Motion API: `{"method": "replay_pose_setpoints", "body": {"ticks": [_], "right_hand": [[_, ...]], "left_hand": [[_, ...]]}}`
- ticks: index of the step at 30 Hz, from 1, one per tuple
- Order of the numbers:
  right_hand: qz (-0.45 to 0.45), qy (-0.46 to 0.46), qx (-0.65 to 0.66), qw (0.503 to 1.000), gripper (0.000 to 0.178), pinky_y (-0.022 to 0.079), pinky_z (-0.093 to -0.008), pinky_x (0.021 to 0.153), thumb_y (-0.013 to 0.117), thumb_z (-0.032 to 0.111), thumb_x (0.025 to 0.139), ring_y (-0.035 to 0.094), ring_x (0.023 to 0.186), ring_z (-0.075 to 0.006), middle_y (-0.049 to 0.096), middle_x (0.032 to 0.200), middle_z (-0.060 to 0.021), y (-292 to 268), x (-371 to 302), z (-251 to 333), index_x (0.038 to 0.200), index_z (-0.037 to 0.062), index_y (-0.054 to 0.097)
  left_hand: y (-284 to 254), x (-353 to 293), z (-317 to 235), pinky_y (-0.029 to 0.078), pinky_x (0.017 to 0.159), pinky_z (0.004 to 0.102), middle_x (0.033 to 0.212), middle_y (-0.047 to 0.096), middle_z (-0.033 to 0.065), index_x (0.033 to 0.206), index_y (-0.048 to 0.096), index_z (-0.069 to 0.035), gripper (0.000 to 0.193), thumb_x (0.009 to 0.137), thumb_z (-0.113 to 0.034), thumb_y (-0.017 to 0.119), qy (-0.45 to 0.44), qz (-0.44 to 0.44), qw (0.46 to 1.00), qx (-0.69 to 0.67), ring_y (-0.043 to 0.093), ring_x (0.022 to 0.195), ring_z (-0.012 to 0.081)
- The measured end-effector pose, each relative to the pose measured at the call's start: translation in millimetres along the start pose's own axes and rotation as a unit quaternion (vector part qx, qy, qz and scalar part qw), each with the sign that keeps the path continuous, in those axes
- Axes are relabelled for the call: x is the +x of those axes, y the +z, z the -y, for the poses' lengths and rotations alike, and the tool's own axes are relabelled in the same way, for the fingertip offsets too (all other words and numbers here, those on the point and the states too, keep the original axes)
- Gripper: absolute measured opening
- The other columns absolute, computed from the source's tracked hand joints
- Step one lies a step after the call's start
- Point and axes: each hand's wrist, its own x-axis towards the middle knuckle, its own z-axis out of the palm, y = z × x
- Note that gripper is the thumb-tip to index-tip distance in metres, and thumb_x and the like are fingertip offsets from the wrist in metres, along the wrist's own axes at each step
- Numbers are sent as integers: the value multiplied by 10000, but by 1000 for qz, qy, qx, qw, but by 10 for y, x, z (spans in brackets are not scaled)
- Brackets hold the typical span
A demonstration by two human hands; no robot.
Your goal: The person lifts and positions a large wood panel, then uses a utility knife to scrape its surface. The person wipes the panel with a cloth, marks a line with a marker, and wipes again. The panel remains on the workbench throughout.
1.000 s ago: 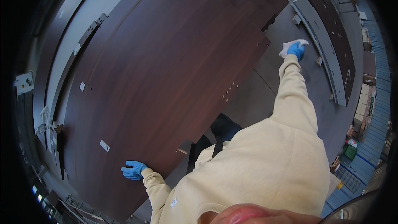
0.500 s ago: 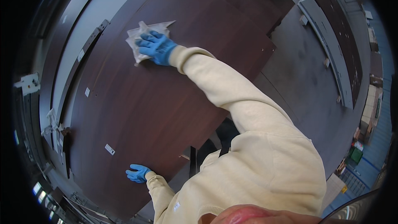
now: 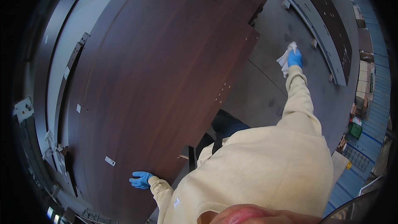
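I see a big dark brown wood panel [image 3: 157, 91] lying flat, and I use it as my landmark. It fills most of the view and has small white stickers and a row of little holes near its right edge.

To the right of the panel is the grey floor [image 3: 265, 95]. Past that, further right, lies a long dark board with holes [image 3: 327, 16].

My right hand [image 3: 294, 58], in a blue glove, is now off the panel, out over the floor to its right. Half a second ago it was pressing the white cloth [image 3: 285, 60] on the panel's far left part. So the wiping stroke there is over, I think, and the cloth has swung away from the wood. The fingers are closed around the cloth.

My left hand [image 3: 141, 179], also in a blue glove, has stayed at the panel's near edge. It lies flat on the wood with the fingers a little apart, holding nothing. I think it steadies the panel.
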Motion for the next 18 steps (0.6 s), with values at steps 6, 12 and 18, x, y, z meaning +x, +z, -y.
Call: {"method": "replay_pose_setpoints", "body": {"ticks": [6, 12, 18], "right_hand": [[-177, -617, -197, 741, 365, 474, -487, 1074, 684, 94, 862, 594, 1252, -408, 649, 1288, -205, 695, -1153, 602, 1225, 51, 673], [21, -618, -180, 765, 361, 485, -491, 1008, 653, 99, 901, 631, 1136, -395, 671, 1244, -177, 1786, -1450, 782, 1262, 69, 660], [-98, -627, -235, 736, 363, 401, -493, 1139, 606, 227, 976, 525, 1357, -381, 591, 1442, -175, 1894, -1247, 798, 1293, 54, 644]], "left_hand": [[-54, 36, -57, 498, 1009, 554, 1338, 628, 269, 1351, 630, -7, 557, 1035, -458, 549, 11, 15, 1000, 15, 615, 1209, 438], [36, 111, 74, 516, 925, 554, 1228, 654, 259, 1280, 649, 26, 532, 1032, -436, 554, 65, -34, 997, 20, 634, 1106, 437], [-17, 7, -10, 506, 964, 553, 1273, 648, 256, 1308, 645, 16, 571, 1027, -471, 549, 28, -5, 1000, 4, 621, 1154, 436]]}}
